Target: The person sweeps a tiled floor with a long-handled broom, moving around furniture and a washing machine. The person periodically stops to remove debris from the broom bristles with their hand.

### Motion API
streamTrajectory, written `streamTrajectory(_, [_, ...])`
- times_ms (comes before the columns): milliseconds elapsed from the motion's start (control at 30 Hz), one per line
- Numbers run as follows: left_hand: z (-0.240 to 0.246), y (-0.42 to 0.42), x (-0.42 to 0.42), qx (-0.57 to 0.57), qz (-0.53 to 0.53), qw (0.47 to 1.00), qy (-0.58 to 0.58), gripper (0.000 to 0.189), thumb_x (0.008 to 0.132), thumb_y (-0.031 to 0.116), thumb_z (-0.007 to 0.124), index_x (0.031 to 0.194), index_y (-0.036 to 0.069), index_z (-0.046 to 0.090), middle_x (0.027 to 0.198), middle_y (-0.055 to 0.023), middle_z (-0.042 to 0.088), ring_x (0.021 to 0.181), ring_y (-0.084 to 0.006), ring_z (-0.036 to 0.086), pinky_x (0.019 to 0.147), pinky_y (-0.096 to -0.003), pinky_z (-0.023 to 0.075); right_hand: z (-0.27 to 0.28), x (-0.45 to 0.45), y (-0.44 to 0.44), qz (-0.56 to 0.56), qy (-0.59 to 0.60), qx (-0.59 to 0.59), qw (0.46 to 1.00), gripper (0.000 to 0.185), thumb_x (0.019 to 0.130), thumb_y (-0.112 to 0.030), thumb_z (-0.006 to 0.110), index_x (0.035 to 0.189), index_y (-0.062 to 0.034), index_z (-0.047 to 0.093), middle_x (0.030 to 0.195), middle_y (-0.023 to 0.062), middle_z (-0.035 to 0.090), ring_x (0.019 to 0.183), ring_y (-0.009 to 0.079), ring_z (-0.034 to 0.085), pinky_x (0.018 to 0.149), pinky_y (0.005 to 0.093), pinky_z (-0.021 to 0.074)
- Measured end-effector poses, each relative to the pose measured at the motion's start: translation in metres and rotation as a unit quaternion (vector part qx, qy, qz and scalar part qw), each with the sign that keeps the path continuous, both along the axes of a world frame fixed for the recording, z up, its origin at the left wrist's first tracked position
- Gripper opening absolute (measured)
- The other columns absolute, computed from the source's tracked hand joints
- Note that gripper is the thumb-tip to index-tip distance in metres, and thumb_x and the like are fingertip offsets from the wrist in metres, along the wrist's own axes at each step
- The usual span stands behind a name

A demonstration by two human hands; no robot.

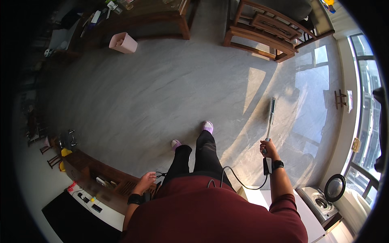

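My right hand (268, 148) is closed around the grip of a long-handled brush or duster (272, 111). Its narrow dark head points away from me over the sunlit grey floor; whether it touches the floor I cannot tell. A black strap and a small box with a black cable (252, 187) sit at that wrist. My left hand (147, 179) hangs by my left hip, fingers loosely bent with nothing seen in them. It is nearest to a brown wooden cabinet (106, 174) and a thin black loop (160, 174) at my waist.
Ahead stand a pink waste bin (124, 44), a wooden table (158, 18) and a carved wooden chair (264, 33). A small stool (340, 99) is by the right wall and window. Behind right, a washing machine (317, 200) has its round door (335, 187) swung out.
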State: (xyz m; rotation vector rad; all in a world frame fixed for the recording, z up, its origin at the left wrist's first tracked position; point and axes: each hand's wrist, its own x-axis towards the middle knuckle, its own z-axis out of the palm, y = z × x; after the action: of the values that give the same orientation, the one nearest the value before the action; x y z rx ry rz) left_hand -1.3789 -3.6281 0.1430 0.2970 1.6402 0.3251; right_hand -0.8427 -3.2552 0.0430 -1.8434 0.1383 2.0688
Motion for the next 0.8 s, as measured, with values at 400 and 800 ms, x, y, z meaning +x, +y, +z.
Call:
streamTrajectory(400, [0.008,-0.039,0.032,0.005,0.034,0.999,0.025,0.042,0.090,0.016,0.052,0.129,0.004,0.042,0.117,-0.0093,0.054,0.097,-0.0151,0.055,0.078,-0.0283,0.0462,0.042,-0.267,-0.091,0.209,0.156,-0.090,0.961,0.099,0.080,0.009,0.052,0.137,-0.0386,-0.013,0.072,0.0068,0.044,0.053,0.0145,0.046,0.043,0.0317,0.0448])
streamTrajectory(800, [0.010,-0.039,0.029,-0.024,0.051,0.998,0.017,0.042,0.091,0.017,0.050,0.130,0.004,0.041,0.119,-0.0102,0.053,0.105,-0.0186,0.054,0.084,-0.0332,0.0468,0.083,-0.254,-0.034,0.248,0.244,-0.023,0.937,0.076,0.084,0.003,0.052,0.143,-0.0241,0.012,0.068,-0.0014,0.042,0.049,0.0060,0.037,0.042,0.0211,0.0329])
